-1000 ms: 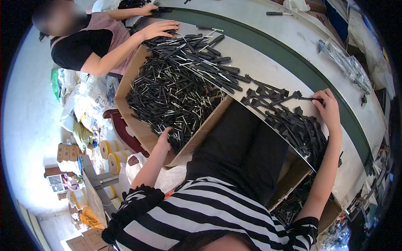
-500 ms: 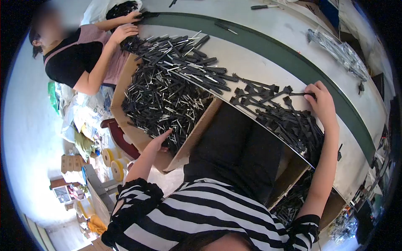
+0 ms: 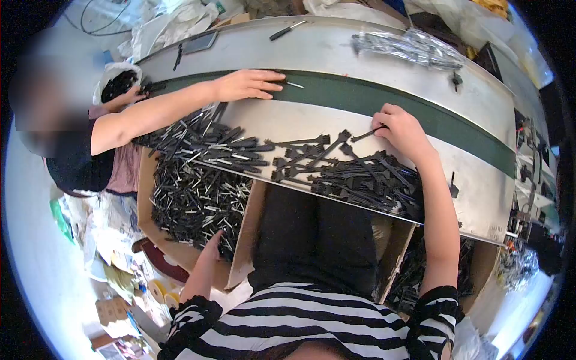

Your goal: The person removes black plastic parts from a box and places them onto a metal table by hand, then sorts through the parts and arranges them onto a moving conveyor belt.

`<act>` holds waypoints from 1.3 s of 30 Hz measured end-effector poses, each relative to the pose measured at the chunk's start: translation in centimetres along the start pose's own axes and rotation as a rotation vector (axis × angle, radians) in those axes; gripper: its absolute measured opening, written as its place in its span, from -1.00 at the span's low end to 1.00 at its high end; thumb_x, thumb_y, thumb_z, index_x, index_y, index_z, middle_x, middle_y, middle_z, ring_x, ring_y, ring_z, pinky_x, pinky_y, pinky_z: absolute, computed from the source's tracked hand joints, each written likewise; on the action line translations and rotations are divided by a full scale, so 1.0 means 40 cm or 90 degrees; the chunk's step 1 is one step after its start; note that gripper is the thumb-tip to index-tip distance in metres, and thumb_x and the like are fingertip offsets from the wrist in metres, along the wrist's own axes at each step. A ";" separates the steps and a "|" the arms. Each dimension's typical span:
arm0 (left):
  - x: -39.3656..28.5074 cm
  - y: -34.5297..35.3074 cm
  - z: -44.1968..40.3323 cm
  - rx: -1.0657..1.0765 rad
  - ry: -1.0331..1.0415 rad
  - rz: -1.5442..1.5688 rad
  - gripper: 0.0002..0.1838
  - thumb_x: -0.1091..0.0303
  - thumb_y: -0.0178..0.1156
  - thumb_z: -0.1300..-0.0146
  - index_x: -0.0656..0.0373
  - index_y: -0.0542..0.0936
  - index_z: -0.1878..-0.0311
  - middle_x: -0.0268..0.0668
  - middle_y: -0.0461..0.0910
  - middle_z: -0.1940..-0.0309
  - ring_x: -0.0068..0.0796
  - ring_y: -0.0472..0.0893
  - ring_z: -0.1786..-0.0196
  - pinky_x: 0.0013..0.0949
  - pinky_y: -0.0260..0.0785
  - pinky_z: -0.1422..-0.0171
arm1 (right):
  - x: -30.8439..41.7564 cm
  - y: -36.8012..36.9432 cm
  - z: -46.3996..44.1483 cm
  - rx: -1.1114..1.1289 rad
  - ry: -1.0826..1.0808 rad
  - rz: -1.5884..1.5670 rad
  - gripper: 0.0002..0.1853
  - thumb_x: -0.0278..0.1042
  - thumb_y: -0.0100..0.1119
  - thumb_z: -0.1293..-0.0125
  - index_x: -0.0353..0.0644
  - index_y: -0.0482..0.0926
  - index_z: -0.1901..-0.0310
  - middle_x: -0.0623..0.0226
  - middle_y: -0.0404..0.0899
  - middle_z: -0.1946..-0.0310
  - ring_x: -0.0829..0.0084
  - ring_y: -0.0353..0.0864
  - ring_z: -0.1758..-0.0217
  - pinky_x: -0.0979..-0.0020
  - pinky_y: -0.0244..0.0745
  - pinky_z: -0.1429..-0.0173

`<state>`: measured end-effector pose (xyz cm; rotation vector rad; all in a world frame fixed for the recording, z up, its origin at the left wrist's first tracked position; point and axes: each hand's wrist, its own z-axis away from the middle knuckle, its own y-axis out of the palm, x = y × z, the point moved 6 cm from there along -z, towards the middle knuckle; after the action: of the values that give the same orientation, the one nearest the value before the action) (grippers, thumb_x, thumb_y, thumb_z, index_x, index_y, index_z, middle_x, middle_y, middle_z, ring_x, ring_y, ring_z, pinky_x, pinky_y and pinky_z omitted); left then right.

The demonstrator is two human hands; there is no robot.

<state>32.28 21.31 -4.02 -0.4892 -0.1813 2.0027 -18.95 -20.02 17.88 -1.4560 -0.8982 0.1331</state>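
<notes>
My right hand (image 3: 398,131) is closed over the metal table, its thumb and fingers pinching the end of a thin black brush (image 3: 367,134). Below it, a heap of similar black brushes (image 3: 366,180) with flared heads lies along the near table edge. Low on the left, my left hand (image 3: 210,252) is at the near side of a cardboard box. Its thumb stands apart and it appears to hold nothing, though some fingers are hard to see. Black-handled pieces with thin silver shafts (image 3: 198,198) fill this box.
A co-worker's arm stretches across the table, the hand (image 3: 249,85) over a green belt (image 3: 342,93) near a silver-shafted piece (image 3: 294,84). More such pieces (image 3: 210,141) are piled left of the brushes. A clear plastic bundle (image 3: 411,48) and a screwdriver (image 3: 288,30) lie beyond the belt.
The head view has turned and shifted. The co-worker's hand has moved from the pile out over the belt. My right hand still pinches a brush; my left hand stays at the box.
</notes>
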 end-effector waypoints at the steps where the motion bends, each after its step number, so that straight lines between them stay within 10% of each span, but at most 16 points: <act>1: -0.009 0.015 0.019 -0.011 -0.004 0.024 -0.27 -0.26 0.20 -0.03 0.07 0.48 -0.16 -0.15 0.53 -0.08 -0.10 0.44 -0.19 0.25 0.07 -0.27 | -0.003 0.000 0.000 -0.004 -0.001 -0.005 -0.87 -0.39 0.26 -0.01 -0.15 0.52 0.40 0.27 0.46 0.37 0.20 0.51 0.13 0.23 0.45 0.08; 5: -0.010 0.065 0.090 -0.034 -0.184 0.102 -0.37 -0.23 0.15 -0.09 0.17 0.59 0.04 -0.12 0.59 0.02 -0.06 0.51 -0.08 0.01 0.25 -0.22 | -0.024 0.009 0.005 -0.019 -0.014 -0.007 -0.87 -0.40 0.25 0.00 -0.17 0.51 0.40 0.27 0.46 0.38 0.20 0.50 0.16 0.24 0.44 0.10; 8: 0.072 -0.090 -0.273 -0.019 -0.001 0.227 -0.41 -0.01 0.26 -0.09 0.21 0.49 -0.09 -0.10 0.58 0.02 -0.13 0.55 -0.05 -0.02 0.25 -0.28 | -0.020 0.008 0.006 -0.018 -0.012 0.002 -0.87 -0.40 0.26 -0.01 -0.16 0.52 0.40 0.26 0.47 0.37 0.20 0.51 0.15 0.24 0.45 0.08; 10: 0.004 0.040 -0.014 -0.091 -0.062 0.240 -0.49 0.08 0.23 -0.12 0.25 0.50 -0.04 -0.13 0.61 0.11 -0.16 0.60 0.06 -0.18 0.35 -0.19 | -0.018 0.006 0.005 -0.013 -0.010 0.007 -0.86 -0.39 0.29 0.01 -0.16 0.53 0.40 0.25 0.49 0.36 0.20 0.52 0.14 0.24 0.47 0.07; 17: -0.010 0.026 -0.006 -0.126 0.037 0.146 -0.38 -0.24 0.18 0.00 0.08 0.55 0.04 -0.10 0.57 0.07 -0.05 0.55 0.16 0.01 0.35 0.15 | -0.017 0.014 0.004 -0.010 -0.005 0.023 -0.86 -0.39 0.29 0.01 -0.17 0.54 0.40 0.24 0.49 0.35 0.19 0.52 0.14 0.23 0.47 0.07; 39: 0.033 -0.019 -0.068 -0.200 0.044 0.269 -0.52 0.14 0.34 0.06 0.24 0.56 0.09 -0.15 0.58 0.16 -0.17 0.59 0.24 -0.07 0.47 0.12 | -0.006 0.006 0.009 -0.010 -0.004 0.007 -0.87 -0.42 0.26 -0.01 -0.18 0.52 0.40 0.23 0.46 0.37 0.18 0.51 0.15 0.23 0.44 0.08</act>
<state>33.51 22.59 -6.56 -0.8527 -0.3795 2.3759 -19.20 -19.84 17.51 -1.4765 -0.8987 0.1394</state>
